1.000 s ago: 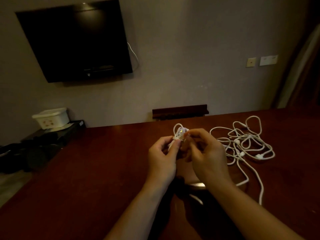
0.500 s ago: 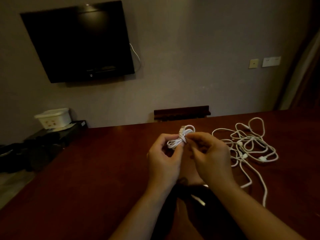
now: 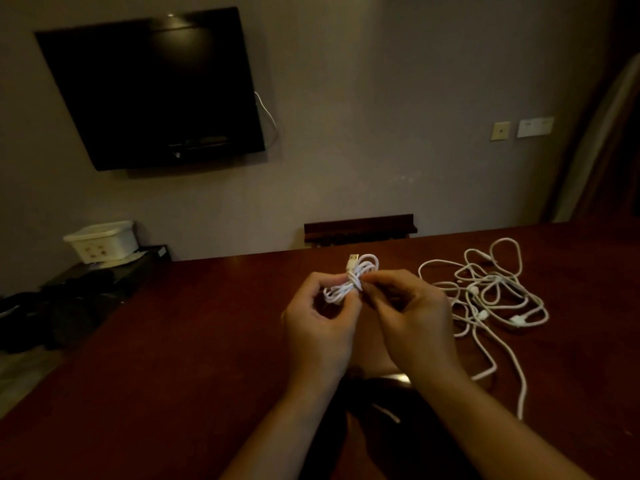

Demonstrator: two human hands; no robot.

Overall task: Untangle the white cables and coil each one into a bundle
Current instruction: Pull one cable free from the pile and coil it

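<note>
While no writing is legible, both hands' fingers [image 3: 349, 299] pinch the coiled white cable [image 3: 351, 280].

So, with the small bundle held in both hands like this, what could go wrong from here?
1. The coiled bundle is only pinched between the left hand and the right hand. Its USB plug sticks out free, so the wrap may loosen if either hand lets go.
2. The tangled cables on the table lie close beside the right hand; a sweep could drag them tighter.
3. One strand runs toward the near edge and may slip off.
</note>
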